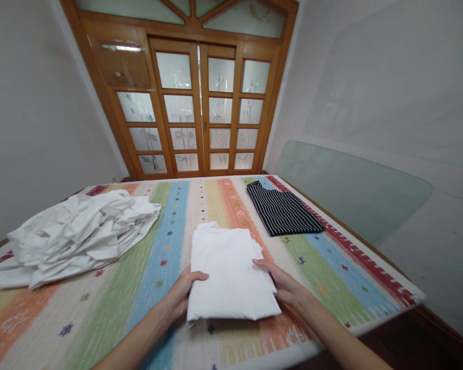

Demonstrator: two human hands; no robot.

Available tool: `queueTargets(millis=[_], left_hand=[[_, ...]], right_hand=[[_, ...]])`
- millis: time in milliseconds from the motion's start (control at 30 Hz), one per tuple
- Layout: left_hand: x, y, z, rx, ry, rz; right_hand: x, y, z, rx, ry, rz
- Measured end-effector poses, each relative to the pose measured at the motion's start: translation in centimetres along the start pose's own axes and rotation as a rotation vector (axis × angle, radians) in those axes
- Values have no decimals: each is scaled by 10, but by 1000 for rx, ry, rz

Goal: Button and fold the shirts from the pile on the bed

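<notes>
A folded white garment, maybe a shirt, is held between my two hands over the near part of the table. My left hand grips its left edge, thumb on top and fingers hidden underneath. On the right edge, my right hand does the same. Its near edge looks slightly raised from the patterned cloth. To the right and farther back lies a folded black garment with white stripes. A crumpled heap of white cloth is spread out at the left.
A striped, multicoloured tablecloth covers the table, whose right edge runs close to a pale green glass panel against the wall. Beyond the far edge stand wooden doors with glass panes.
</notes>
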State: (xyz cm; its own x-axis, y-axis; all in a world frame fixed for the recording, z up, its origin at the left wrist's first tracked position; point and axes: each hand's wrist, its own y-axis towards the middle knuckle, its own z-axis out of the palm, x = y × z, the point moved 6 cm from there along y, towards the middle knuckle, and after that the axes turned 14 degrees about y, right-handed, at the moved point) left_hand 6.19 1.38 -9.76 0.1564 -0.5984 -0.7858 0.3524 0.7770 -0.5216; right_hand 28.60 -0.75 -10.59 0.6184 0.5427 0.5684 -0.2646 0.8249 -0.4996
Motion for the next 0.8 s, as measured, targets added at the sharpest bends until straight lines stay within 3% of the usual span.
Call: queueTargets(millis=[100,200,300,433,600,800], left_hand=[[0,3,-4,25,41,40],[-5,10,-12,3,99,82],[-17,21,-22,-76,163,127],[-39,34,-26,-218,241,175],[-73,55,8,-138,358,300],[-114,98,75,-10,439,379]], right_hand=[[5,14,2,-2,1,43],[21,25,4,7,-52,-75],[40,32,8,60,-126,-219],[59,37,10,139,-247,-229],[111,35,6,107,-380,-234],[206,12,-2,48,-525,-363]])
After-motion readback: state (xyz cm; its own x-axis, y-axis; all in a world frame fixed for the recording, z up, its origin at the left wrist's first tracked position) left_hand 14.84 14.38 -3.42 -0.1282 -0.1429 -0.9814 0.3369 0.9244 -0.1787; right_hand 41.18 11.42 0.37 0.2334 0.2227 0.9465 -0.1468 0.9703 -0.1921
